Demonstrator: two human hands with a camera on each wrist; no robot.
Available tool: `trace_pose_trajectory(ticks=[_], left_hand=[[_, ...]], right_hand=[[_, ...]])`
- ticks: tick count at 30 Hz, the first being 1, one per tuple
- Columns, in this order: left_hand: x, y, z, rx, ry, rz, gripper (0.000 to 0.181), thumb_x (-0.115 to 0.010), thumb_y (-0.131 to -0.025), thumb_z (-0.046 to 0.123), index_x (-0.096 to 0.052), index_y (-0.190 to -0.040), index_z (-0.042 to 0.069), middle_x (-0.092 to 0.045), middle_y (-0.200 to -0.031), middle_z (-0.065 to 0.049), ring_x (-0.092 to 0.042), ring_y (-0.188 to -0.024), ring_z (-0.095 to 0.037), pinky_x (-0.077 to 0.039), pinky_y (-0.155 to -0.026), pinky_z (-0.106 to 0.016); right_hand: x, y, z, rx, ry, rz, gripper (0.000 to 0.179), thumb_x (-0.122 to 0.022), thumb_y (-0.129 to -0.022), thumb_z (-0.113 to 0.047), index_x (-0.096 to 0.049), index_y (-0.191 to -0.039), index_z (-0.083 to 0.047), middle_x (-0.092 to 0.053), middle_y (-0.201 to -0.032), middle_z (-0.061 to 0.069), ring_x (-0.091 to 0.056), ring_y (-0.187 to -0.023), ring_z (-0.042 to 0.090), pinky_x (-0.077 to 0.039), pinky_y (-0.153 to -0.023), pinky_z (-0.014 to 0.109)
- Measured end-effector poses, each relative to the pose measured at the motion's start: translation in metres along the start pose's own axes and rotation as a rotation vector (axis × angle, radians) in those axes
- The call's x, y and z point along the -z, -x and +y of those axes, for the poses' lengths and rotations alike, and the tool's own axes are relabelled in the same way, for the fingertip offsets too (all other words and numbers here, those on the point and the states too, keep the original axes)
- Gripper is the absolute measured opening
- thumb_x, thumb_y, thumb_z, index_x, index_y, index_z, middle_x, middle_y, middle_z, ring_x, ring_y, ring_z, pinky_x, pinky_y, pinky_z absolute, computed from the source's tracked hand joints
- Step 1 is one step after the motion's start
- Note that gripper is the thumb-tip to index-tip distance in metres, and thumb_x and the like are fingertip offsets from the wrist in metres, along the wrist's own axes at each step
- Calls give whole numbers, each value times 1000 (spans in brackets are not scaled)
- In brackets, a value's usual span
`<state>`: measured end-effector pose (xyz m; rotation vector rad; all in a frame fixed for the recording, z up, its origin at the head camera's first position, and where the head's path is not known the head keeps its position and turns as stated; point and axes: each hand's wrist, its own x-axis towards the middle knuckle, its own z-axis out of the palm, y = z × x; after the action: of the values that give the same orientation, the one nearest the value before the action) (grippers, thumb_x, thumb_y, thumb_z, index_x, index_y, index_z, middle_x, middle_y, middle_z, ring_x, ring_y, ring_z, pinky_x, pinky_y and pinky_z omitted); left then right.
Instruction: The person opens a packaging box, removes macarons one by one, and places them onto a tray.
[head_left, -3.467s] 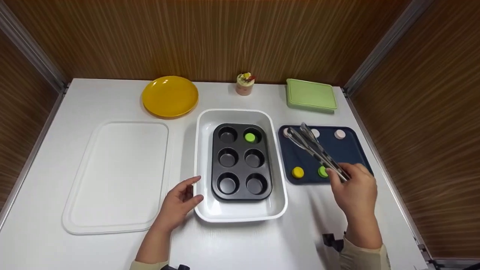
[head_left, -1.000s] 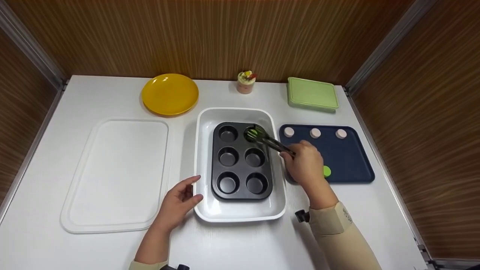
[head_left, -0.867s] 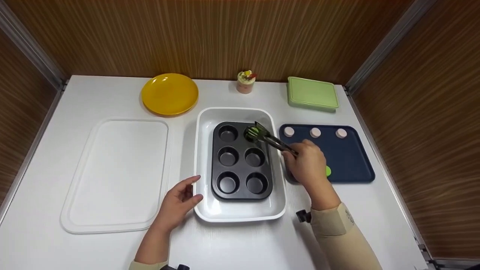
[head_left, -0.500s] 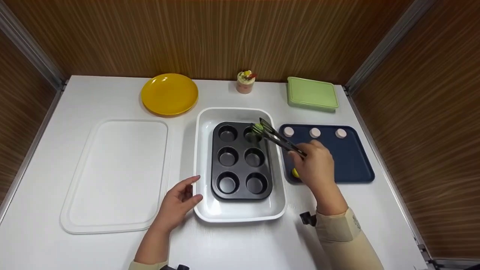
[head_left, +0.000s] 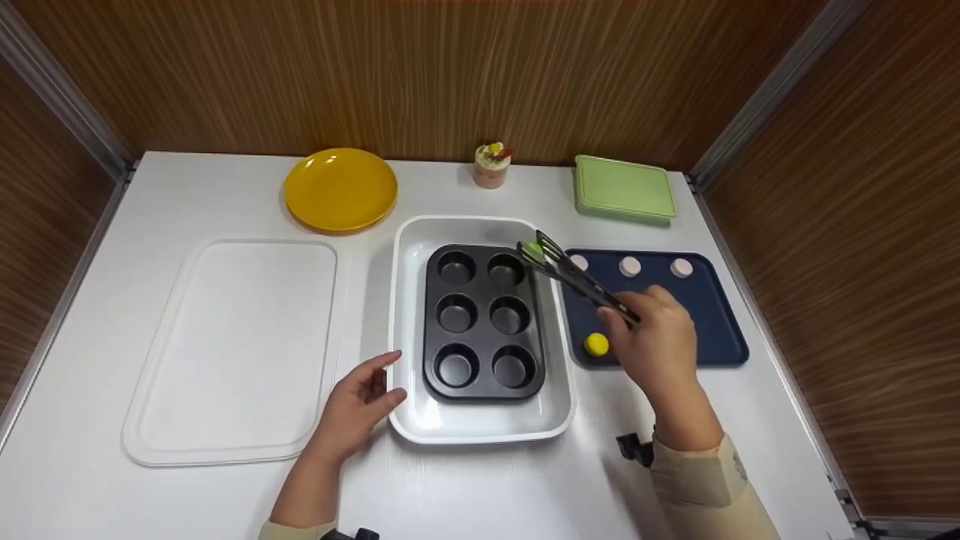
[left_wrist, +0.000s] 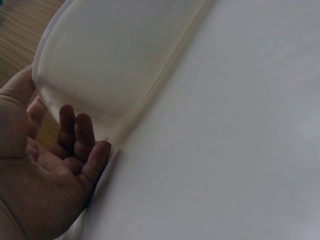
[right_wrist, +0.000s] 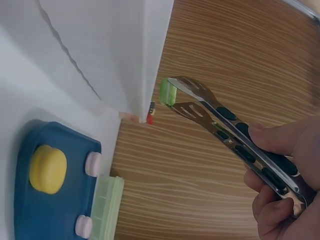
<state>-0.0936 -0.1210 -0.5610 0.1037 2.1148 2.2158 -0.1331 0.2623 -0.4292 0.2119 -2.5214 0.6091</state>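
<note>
My right hand [head_left: 658, 345] grips metal tongs [head_left: 589, 287], whose slotted tips pinch a green macaron [head_left: 533, 251] over the bin's upper right side. The right wrist view shows this macaron [right_wrist: 168, 92] edge-on between the tips. Below stands a dark muffin tin [head_left: 482, 337] inside a white bin [head_left: 480, 433]. With thumb and forefinger over the rim, my left hand [head_left: 352, 411] holds the bin's left side; its other fingers curl by the outer wall in the left wrist view. A yellow macaron [head_left: 596, 344] lies on the navy tray [head_left: 712, 330] close to my right hand.
Pale pink macarons [head_left: 629, 266] line the tray's far edge. Behind it sits a light green lidded box [head_left: 626, 187]. A dessert cup [head_left: 491, 166] and a yellow plate [head_left: 340, 189] stand at the back. A white lid [head_left: 236, 352] lies left of the bin.
The tongs reached from the tray into the tin's upper right cup, took hold of the green macaron and lifted it out rightward. The tray's own green macaron is now hidden. My left hand stayed put.
</note>
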Motion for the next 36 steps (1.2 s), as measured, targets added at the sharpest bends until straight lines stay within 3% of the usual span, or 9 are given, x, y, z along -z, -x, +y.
trace_pose_trajectory(ticks=[8,14,22,30,36], left_hand=[[1,0,0,3,-7,5,53,-77,-89,-11,-63,-139,-8,-63,-131,-16,-55,-108,-14,-45,-100,-17],[2,1,1,-11,-23,-8,52,-77,-91,-6,-61,-141,-8,-60,-129,-17,-53,-107,-16,-45,-98,-18],[0,0,0,12,-5,4,52,-77,-89,-11,-63,-139,-7,-59,-109,-15,-54,-99,-18,-46,-91,-19],[0,2,2,-1,-16,-14,52,-77,-92,-7,-60,-141,-9,-59,-127,-16,-53,-107,-13,-44,-98,-17],[0,1,1,-3,-12,-12,52,-77,-91,-8,-60,-141,-9,-59,-128,-17,-53,-106,-14,-44,-98,-18]], right_hand=[[31,20,0,11,6,104,19,-91,-80,2,-80,-96,5,-59,-76,12,-51,-63,22,-39,-58,30],[50,27,7,44,-13,222,22,-91,-76,1,-81,-95,5,-62,-77,16,-51,-62,23,-35,-60,25],[74,39,22,-31,45,285,22,-90,-78,0,-80,-97,6,-61,-76,18,-48,-68,13,-36,-65,23],[89,50,34,-81,70,315,23,-90,-78,0,-80,-97,7,-60,-76,20,-45,-71,5,-36,-66,33],[97,58,43,-135,93,335,24,-90,-77,-2,-79,-97,8,-61,-76,22,-40,-75,-5,-35,-68,26]])
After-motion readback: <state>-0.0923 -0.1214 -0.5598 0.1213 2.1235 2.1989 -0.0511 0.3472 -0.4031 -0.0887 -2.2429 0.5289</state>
